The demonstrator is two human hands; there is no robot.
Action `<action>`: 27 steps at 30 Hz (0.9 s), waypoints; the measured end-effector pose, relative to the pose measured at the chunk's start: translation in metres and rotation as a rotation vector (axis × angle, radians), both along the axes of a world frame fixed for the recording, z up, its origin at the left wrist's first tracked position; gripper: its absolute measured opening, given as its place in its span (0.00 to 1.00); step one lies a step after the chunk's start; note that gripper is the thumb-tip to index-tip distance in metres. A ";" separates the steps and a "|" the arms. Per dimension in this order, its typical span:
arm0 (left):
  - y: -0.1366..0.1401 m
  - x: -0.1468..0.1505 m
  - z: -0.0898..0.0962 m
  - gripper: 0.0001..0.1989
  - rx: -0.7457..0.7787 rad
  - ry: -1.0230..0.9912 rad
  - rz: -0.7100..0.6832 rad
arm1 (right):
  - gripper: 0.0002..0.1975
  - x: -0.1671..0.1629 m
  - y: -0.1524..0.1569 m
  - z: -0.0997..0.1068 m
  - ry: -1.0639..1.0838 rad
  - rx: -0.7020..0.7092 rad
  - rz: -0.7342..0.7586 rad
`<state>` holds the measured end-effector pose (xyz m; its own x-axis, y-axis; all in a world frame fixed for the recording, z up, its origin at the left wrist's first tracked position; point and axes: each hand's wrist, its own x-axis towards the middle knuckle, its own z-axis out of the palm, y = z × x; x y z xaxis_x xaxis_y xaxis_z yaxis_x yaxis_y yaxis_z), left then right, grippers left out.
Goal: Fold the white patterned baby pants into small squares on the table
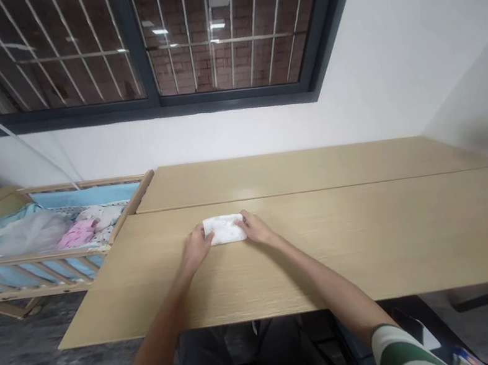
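A small folded white cloth (224, 229) with faint small marks lies flat near the middle of the wooden table (353, 239). My left hand (197, 246) pinches its left end, thumb on top. At the opposite end, my right hand (253, 228) grips the cloth the same way. The fingers beneath the cloth are partly hidden, and I cannot tell what kind of cloth article it is.
Left of the table stands a wooden crib (64, 264) with blue lining. Inside it are a pink cloth (77, 233) and sheer white netting (33, 232). A second tabletop (289, 171) adjoins at the back, below a barred window (154, 102).
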<state>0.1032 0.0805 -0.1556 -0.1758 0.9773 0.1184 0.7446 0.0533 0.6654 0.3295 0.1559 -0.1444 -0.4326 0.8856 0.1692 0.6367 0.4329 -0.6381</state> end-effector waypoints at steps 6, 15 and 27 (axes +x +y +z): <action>0.009 0.009 -0.007 0.17 0.016 0.122 0.163 | 0.10 -0.014 0.008 -0.015 0.022 0.046 -0.185; 0.011 0.048 -0.023 0.36 0.200 0.347 -0.122 | 0.32 -0.037 -0.007 -0.021 -0.243 0.358 0.253; -0.007 0.023 -0.052 0.39 0.148 0.501 -0.129 | 0.36 0.002 0.002 -0.034 -0.308 0.196 0.260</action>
